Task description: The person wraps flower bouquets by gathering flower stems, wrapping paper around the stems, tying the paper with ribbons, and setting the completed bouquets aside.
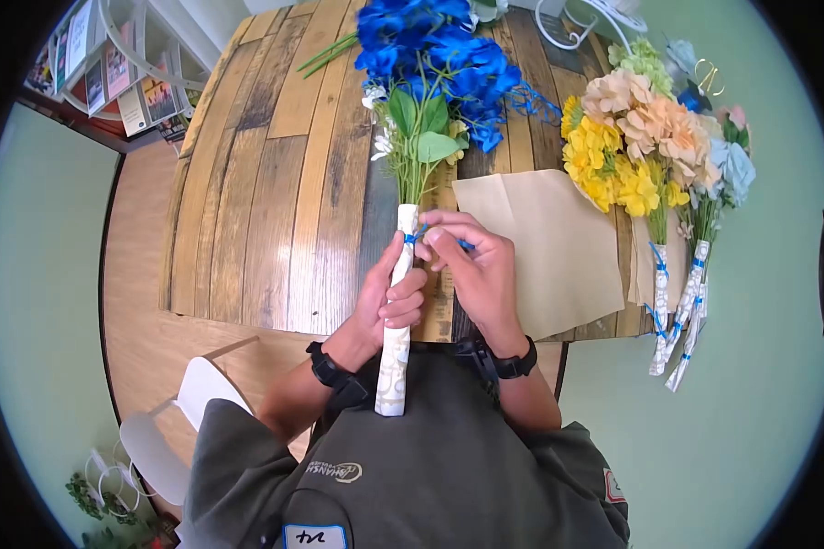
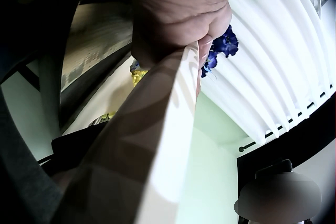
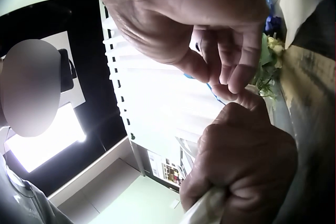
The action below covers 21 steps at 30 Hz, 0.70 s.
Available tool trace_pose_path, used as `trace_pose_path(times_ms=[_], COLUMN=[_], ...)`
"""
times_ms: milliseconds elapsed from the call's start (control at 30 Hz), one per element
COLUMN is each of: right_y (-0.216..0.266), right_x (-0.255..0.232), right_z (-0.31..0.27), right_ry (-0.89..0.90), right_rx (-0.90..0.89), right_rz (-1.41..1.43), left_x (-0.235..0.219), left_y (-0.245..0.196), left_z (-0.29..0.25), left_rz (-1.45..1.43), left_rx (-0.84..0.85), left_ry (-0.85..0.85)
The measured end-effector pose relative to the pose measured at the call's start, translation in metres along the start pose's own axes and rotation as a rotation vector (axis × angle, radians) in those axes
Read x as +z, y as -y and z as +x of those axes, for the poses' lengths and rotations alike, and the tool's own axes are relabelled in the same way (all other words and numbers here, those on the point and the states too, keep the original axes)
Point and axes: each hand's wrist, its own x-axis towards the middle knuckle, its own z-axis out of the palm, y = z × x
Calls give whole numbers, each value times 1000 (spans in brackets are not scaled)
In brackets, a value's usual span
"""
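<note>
A bouquet of blue flowers [image 1: 439, 55] has its stems in a patterned white paper wrap [image 1: 394, 366]. The left hand [image 1: 389, 297] grips this wrap around its upper middle; in the left wrist view the wrap [image 2: 157, 129] runs out below the left hand [image 2: 181, 8]. Around the wrap near its top lies a blue tie [image 1: 410, 239]. The right hand [image 1: 481, 274] pinches the blue tie's end beside the wrap, thumb and fingertips together. In the right wrist view a blue strand [image 3: 214, 94] runs between the right hand [image 3: 194, 29] and the left hand [image 3: 241, 155].
Brown paper sheets [image 1: 549, 256] lie on the wooden table [image 1: 265, 201], right of the hands. Yellow flowers [image 1: 604, 160], peach flowers [image 1: 668, 119] and light blue flowers [image 1: 732, 169] with wrapped stems lie at the right edge. White chairs [image 1: 211, 393] stand at the lower left.
</note>
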Motion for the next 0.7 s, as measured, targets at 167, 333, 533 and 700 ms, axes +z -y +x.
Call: trace_pose_path(times_ms=[167, 333, 533, 700], right_y=[-16, -5, -25, -39], right_x=[7, 8, 2, -6], right_z=[3, -2, 3, 0], right_ry=[13, -83, -111, -159], right_rx=[134, 315, 60, 112], right_rz=[170, 211, 43, 91], left_x=[8, 30, 28, 17], left_y=[3, 2, -2, -6], left_z=[4, 12, 14, 17], left_rz=[97, 468, 1312, 1780], left_rx=[17, 52, 152, 390], left_ry=[-77, -336, -632, -611])
